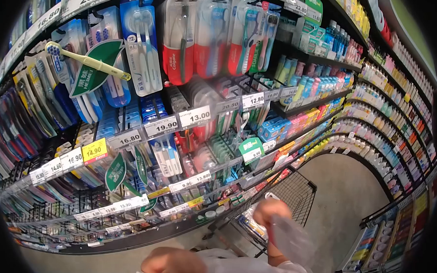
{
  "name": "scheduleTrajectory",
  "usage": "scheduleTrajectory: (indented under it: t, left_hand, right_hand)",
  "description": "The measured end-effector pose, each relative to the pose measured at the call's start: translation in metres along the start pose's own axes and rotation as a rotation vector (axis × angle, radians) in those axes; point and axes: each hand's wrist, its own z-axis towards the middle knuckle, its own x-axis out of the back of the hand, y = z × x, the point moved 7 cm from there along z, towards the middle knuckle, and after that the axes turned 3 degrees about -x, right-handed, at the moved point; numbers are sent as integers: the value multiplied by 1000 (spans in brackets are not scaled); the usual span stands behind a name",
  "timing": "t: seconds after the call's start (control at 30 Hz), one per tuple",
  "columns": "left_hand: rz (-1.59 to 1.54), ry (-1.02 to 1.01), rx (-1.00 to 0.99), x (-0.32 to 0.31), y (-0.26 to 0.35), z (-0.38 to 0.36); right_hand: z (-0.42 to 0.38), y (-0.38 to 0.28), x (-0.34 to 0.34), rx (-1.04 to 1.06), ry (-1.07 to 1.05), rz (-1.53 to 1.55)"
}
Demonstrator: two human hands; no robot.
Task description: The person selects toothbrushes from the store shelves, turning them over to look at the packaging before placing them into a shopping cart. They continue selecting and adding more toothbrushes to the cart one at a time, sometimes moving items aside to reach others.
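My right hand (pixel 272 211) is closed on a clear plastic pack (pixel 293 238) with a dark red edge, held in front of the cart; motion blur hides what is inside it. Low in the view, my left hand (pixel 173 266) hangs near my body, smeared by motion, its fingers not clear. Ahead hang Colgate toothbrush packs (pixel 179 45) with clear tops and red bases. Left of them is a white twin toothbrush pack (pixel 142 49). A yellow toothbrush display (pixel 88 61) is fixed across a green sign (pixel 97 68).
A black wire shopping cart (pixel 303 184) with packaged goods in it stands just beyond my right hand. Price-tag rails (pixel 163 125) run along the toothbrush shelves. Shelves of bottles (pixel 373 110) curve round on the right, and grey floor (pixel 347 179) lies between.
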Motion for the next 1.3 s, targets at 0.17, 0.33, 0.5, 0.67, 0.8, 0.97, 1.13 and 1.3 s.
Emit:
scheduleTrajectory:
  t: [0.17,0.33,0.5,0.67,0.8,0.97,1.13,1.3]
  left_hand:
    - [174,538,860,101,-173,-130]
    - [1328,-30,925,112,-264,-195]
    - [1431,-283,1211,111,-306,-234]
    - [1443,-146,1135,110,-295,-227]
    - [1434,-113,1148,112,-290,-219]
    - [1430,-131,1167,110,-291,-219]
    - [1437,-120,1141,111,-289,-218]
    - [1426,-132,1163,113,-290,-216]
  right_hand:
    - [24,85,97,-283,710,-916]
    - [72,88,129,-146,1040,-864]
    - [93,105,143,5,1075,-787]
    - [91,117,145,51,1126,-703]
    - [91,108,146,39,1149,-717]
    - [96,98,142,-17,1113,-817]
    - [105,117,160,-77,1067,-796]
    - [117,131,166,-218,1028,-934]
